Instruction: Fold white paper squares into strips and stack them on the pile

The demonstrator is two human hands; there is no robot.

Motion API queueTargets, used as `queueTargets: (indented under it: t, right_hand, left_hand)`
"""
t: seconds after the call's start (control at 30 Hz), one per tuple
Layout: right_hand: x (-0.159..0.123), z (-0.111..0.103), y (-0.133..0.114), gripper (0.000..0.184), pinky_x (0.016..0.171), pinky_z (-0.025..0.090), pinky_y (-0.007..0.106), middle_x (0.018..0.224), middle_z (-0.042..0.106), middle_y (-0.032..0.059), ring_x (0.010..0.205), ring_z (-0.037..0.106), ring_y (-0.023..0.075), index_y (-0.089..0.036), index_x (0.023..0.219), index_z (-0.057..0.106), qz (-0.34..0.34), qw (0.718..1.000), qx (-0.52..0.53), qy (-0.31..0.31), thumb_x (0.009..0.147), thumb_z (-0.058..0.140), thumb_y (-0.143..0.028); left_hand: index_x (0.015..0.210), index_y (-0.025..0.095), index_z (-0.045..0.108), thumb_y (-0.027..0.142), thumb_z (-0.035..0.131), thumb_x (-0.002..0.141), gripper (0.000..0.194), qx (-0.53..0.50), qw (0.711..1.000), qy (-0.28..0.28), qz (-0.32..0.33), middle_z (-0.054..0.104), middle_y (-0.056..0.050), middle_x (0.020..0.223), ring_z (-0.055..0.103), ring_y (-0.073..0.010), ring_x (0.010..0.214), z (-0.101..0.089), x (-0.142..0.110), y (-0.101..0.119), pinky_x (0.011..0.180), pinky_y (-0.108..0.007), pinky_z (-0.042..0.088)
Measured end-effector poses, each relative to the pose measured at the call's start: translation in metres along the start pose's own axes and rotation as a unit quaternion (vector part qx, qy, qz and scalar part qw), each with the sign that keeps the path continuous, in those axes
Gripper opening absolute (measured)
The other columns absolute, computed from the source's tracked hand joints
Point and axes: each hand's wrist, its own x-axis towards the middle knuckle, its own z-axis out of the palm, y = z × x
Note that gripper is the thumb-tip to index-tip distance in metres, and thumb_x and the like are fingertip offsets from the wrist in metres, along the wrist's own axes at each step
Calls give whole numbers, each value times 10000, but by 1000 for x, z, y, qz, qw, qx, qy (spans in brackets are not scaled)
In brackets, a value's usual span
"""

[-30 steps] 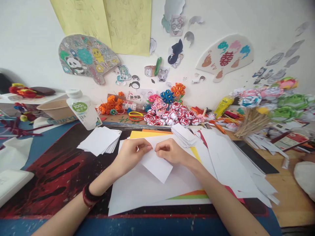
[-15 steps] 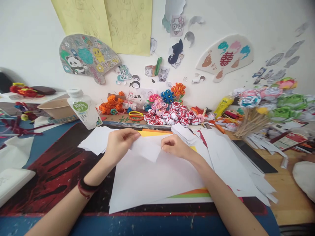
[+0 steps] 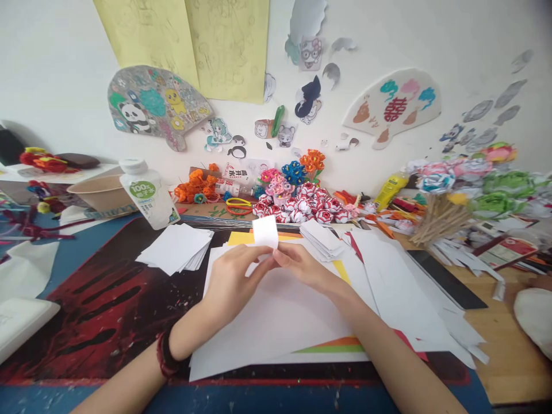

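Observation:
Between my two hands a small piece of white paper stands up, bent over or folded. My left hand pinches its lower edge with thumb and fingers. From the other side my right hand grips the same edge, its fingertips meeting those of the left. Fingers hide the bottom of the piece. Below the hands lies a large white sheet on top of coloured sheets. A pile of small white paper squares sits to the left, and a second small stack lies just beyond my right hand.
More white sheets and a black phone-like slab lie to the right. Along the wall are a white bottle, yellow-handled scissors, red-and-white paper flowers and a yellow bottle. A bundle of sticks bears more flowers.
My hands have come together, the left moving right. The paper, held flat and spread between them before, is now bent and upright above the fingertips.

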Motion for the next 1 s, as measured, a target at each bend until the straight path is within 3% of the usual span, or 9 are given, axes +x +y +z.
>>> queueTargets:
  t: [0.07, 0.17, 0.27, 0.33, 0.47, 0.6, 0.77, 0.9, 1.0]
  right_hand:
    - [0, 0, -1, 440, 892, 492, 363, 991, 679, 104, 933, 641, 206, -129, 1040, 674, 0, 1000, -2, -1, 904, 507, -512]
    - [-1, -2, -2, 402, 778, 508, 323, 901, 682, 95, 835, 649, 201, -119, 939, 677, 27, 999, -34, 13, 900, 521, -488]
    - [-3, -4, -1, 294, 631, 448, 263, 746, 661, 39, 680, 600, 161, -135, 799, 668, 54, 986, -154, 26, 895, 540, -382]
    - [-4, -5, 1, 251, 590, 393, 247, 663, 625, 4, 622, 542, 137, -145, 732, 662, 41, 971, -234, 18, 877, 550, -316]
    - [-4, -9, 5, 245, 557, 338, 239, 640, 588, -10, 609, 485, 122, -149, 725, 676, 17, 964, -266, 26, 853, 585, -337]
    - [-2, -17, 8, 319, 511, 303, 237, 625, 545, -6, 573, 442, 114, -138, 721, 659, 32, 976, -202, 78, 807, 642, -445]
    - [-1, -20, 8, 403, 514, 304, 234, 616, 494, -14, 569, 436, 107, -140, 656, 577, 39, 989, -125, 71, 790, 646, -513]
    - [-1, -15, 9, 450, 480, 269, 230, 556, 439, -30, 527, 405, 93, -147, 575, 504, 24, 990, -108, 87, 763, 675, -519]
    - [-1, -11, 9, 479, 454, 225, 231, 527, 377, -44, 497, 356, 80, -152, 537, 465, 14, 989, -96, 111, 742, 693, -521]
  left_hand:
    - [996, 206, 673, 313, 506, 932, 209, 4, 999, -20, 27, 707, -52, 833, 626, -176, 751, 3, -3, 2, 700, -284, 447]
    - [996, 204, 654, 256, 499, 930, 176, 26, 999, 8, 40, 699, -49, 834, 604, -185, 764, -1, -1, -2, 711, -298, 434]
    - [1070, 202, 634, 225, 511, 911, 203, 98, 993, 33, 65, 687, -81, 1019, 571, -234, 912, -7, 4, -4, 790, -346, 414]
    - [1104, 218, 632, 231, 516, 905, 231, 159, 983, 13, 91, 657, -89, 1140, 543, -268, 996, -9, 7, -5, 826, -385, 377]
    - [917, 224, 673, 250, 480, 927, 195, 209, 970, -49, 111, 699, -58, 905, 553, -234, 854, -7, 7, -7, 757, -382, 319]
    - [825, 194, 658, 252, 456, 918, 230, 170, 979, -94, 61, 665, -46, 737, 547, -206, 738, -7, 5, -6, 670, -344, 302]
    - [712, 183, 609, 220, 464, 847, 202, 28, 984, -166, -55, 599, -3, 652, 496, -146, 608, -9, 7, 1, 592, -279, 304]
    - [567, 170, 473, 211, 453, 777, 215, -115, 968, -159, -157, 389, 40, 521, 353, -103, 524, -4, 9, 5, 528, -245, 267]
    - [546, 174, 409, 231, 441, 754, 218, -201, 946, -145, -210, 337, 44, 531, 325, -98, 532, 2, 7, 4, 509, -238, 243]
